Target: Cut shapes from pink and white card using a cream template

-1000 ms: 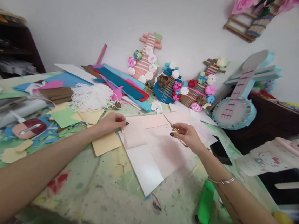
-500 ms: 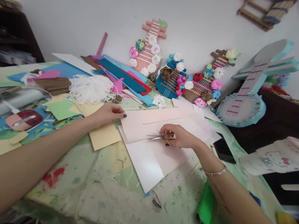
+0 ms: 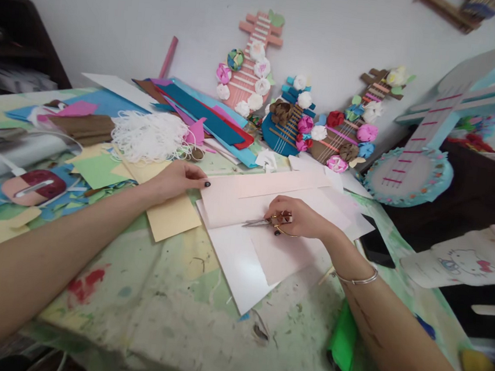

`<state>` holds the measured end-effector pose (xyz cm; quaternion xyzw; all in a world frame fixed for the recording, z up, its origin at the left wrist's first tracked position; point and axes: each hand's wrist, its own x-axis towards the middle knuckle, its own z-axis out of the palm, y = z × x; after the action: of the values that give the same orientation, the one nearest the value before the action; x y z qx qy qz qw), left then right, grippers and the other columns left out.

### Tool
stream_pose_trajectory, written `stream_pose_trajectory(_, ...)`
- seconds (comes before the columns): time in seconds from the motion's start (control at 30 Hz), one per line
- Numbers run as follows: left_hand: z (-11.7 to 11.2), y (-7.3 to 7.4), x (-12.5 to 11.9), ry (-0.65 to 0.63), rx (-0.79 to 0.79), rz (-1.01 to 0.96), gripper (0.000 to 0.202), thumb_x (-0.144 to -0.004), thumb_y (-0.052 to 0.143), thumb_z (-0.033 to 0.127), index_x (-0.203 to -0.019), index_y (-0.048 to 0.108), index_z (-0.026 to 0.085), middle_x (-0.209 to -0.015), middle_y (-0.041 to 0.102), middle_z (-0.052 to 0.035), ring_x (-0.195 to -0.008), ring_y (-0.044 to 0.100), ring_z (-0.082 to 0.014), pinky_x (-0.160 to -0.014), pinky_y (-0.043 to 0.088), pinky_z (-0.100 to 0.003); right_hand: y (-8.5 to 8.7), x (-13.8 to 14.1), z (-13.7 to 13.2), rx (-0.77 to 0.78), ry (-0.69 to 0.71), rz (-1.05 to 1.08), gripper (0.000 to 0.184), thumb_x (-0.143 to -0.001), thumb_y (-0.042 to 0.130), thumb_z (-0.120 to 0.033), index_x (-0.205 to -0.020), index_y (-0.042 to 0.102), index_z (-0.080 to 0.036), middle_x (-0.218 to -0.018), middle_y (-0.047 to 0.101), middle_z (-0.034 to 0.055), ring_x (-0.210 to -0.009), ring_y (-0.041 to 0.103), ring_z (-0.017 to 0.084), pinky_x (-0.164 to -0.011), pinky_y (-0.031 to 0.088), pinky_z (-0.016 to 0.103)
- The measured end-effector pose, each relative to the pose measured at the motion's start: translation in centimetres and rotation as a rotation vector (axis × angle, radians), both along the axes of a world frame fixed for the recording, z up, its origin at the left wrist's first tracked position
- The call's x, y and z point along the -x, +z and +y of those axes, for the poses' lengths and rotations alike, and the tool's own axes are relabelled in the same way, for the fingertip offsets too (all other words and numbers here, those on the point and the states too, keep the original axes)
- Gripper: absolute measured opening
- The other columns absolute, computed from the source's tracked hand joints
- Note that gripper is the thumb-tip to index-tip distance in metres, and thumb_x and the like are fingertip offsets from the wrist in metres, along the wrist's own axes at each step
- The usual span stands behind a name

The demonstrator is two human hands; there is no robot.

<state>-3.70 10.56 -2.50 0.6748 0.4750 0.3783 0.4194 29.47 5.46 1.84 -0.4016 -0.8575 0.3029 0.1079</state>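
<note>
My left hand (image 3: 182, 180) pinches the left edge of a pale pink sheet of paper (image 3: 223, 203) between thumb and fingers. In my right hand (image 3: 294, 216) is a small pair of scissors (image 3: 256, 223), my fingers in its handles and its blades pointing left, at the sheet's lower edge. Another pale pink piece (image 3: 281, 262) lies under the right hand, over a glossy white sheet (image 3: 235, 266). A narrow pink strip (image 3: 284, 187) rests along the top of the pink sheet.
White string (image 3: 153, 135) and coloured paper sheets (image 3: 205, 117) lie behind my left hand. Decorated paper instruments (image 3: 283, 130) lean against the wall. At right are a phone (image 3: 377, 244), a green marker-like object (image 3: 341, 340) and a Hello Kitty cup (image 3: 459, 261). Yellow paper (image 3: 174, 219) lies below my left hand.
The view has shifted slightly, so the background sits higher. The scissor blades look a little closer together. Both hands keep nearly the same place on the paper.
</note>
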Motion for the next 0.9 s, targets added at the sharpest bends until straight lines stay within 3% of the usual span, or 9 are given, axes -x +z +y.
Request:
stream_pose_trajectory(0.57,1.3,-1.6,0.3,0.029,-0.096,0.072,0.029,-0.064,0.078,0.045,-0.074,0.075,0.018,-0.07,0.07,-0.0029,-0.065,0.059,-0.0164,-0.062,0.043,-0.028,-0.6,0.5,-0.2,0.077,-0.082,0.073,0.04,-0.064,0.053,-0.002,-0.095,0.071,-0.02,-0.099,0.054,0.0048,-0.071,0.06,0.012,-0.061,0.055,0.026)
stream_pose_trajectory(0.9,1.3,-1.7,0.2,0.06,-0.146,0.125,0.028,-0.066,0.075,0.046,-0.074,0.075,0.018,-0.069,0.07,-0.0015,-0.065,0.057,-0.0159,-0.063,0.041,-0.027,-0.5,0.6,-0.4,0.097,-0.115,0.104,0.04,-0.063,0.052,-0.002,-0.092,0.073,-0.02,-0.098,0.055,0.0046,-0.067,0.059,0.011,-0.058,0.054,0.025)
